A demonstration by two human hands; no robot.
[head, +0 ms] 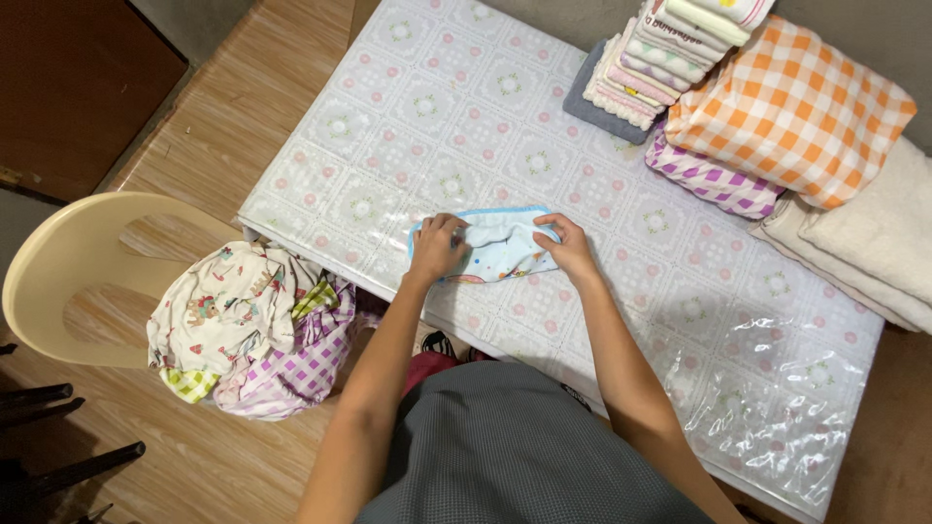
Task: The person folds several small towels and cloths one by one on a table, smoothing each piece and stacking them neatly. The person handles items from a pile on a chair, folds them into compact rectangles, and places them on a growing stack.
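Your left hand (436, 247) and right hand (568, 248) press flat on either end of the small blue cloth (497, 247), pinning it taut; folded stacks (670, 58) lie beyond your right.

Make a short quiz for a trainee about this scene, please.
1. True or false: both hands rest on the small blue cloth.
2. Where does the pile of unfolded clothes lie? A) on the table B) on the chair C) on the floor
3. What pattern has the orange cloth on the table?

Key: 1 true: left hand, right hand. 2 B, the cream chair. 3 Checks.
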